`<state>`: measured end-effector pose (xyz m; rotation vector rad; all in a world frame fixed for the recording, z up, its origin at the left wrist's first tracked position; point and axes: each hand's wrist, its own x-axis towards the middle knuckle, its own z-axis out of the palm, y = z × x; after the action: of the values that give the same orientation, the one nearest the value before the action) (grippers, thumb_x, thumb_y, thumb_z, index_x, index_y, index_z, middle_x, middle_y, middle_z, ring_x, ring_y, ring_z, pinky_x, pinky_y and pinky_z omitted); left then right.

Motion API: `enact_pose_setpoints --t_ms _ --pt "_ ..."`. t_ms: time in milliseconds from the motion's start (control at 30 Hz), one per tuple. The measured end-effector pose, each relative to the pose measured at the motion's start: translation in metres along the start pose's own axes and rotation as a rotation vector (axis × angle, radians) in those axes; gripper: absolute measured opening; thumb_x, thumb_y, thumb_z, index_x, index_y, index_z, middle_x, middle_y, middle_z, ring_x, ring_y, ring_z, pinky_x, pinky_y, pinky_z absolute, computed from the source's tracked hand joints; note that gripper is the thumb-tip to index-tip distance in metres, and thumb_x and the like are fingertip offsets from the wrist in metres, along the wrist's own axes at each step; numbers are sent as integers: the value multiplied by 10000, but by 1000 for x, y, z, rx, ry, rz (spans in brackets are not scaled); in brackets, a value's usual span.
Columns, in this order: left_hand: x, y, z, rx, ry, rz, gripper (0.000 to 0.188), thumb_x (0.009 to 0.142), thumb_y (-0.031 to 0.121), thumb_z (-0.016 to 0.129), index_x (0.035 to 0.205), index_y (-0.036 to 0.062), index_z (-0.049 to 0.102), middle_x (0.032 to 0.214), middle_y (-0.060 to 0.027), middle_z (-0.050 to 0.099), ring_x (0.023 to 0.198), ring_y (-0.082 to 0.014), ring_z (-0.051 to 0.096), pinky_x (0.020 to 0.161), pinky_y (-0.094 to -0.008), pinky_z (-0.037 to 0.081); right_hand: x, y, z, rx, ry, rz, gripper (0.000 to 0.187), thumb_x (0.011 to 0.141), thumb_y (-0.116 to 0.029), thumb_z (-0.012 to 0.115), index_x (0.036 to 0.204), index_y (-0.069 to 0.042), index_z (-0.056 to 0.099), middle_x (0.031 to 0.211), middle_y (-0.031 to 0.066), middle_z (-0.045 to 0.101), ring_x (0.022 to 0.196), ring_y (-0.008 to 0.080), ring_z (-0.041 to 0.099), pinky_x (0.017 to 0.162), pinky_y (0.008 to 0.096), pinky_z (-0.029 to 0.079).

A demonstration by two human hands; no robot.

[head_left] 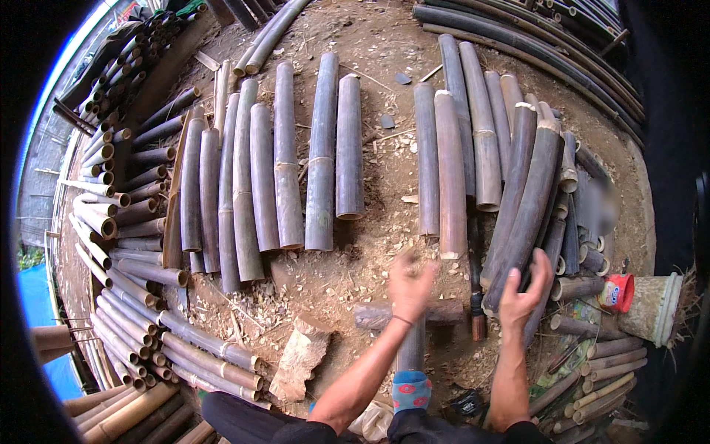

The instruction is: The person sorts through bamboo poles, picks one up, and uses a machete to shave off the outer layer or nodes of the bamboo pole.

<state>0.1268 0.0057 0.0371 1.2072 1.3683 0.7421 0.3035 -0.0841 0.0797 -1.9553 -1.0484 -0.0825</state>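
My right hand grips the near end of a long dark bamboo section that leans up across the right-hand pile. My left hand hovers open, blurred, just below the ends of two upright bamboo pieces and holds nothing. Under my left hand a short dark wooden block lies crosswise on the dirt. A long dark blade with a wooden handle lies on the ground between my hands.
Rows of cut bamboo sections lie side by side on the dirt ahead. Stacks of bamboo poles curve round the left. A red cup and a pale bucket stand at right. A flat wood slab lies near my knee.
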Motion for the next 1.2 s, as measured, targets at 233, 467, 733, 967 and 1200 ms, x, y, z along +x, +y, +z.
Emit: enact_pose_setpoints --t_ms 233,467,733,967,1200 --pt "84 -86 -135 -795 480 -452 876 730 330 817 1373 38 298 1426 -156 328 1311 -383 332 1033 -540 353 -27 -54 177 -338 -631 -37 798 754 -169 667 1400 76 268 1421 319 282 1304 424 338 1073 480 344" --pt "144 -81 -139 -1071 393 -429 704 820 423 709 1325 37 407 1334 -102 443 1163 -327 473 964 -550 433 10 -18 239 -575 -442 124 974 727 -182 714 1483 -35 117 1411 307 287 1210 446 414 994 538 369" --pt "175 -74 -161 -983 214 -563 843 827 523 633 1418 55 257 1349 -207 376 1235 -380 388 1050 -554 321 10 -67 269 302 -570 315 1019 715 -213 711 1500 -77 75 1209 252 410 1013 362 544 826 484 515" --pt "116 -81 -193 -994 613 -287 696 833 287 674 1393 34 346 1495 -117 273 1355 -302 292 1083 -533 276 8 -59 339 320 -618 1 1035 744 -236 708 1506 -80 26 1397 304 287 1273 401 352 1084 513 312" --pt "148 -90 -206 -1002 719 -405 603 805 284 721 1306 87 449 1390 -89 369 1290 -265 362 1057 -531 329 105 -74 338 -46 -1115 -139 814 856 -373 581 1491 -63 178 1522 230 180 1396 392 209 1159 456 189"
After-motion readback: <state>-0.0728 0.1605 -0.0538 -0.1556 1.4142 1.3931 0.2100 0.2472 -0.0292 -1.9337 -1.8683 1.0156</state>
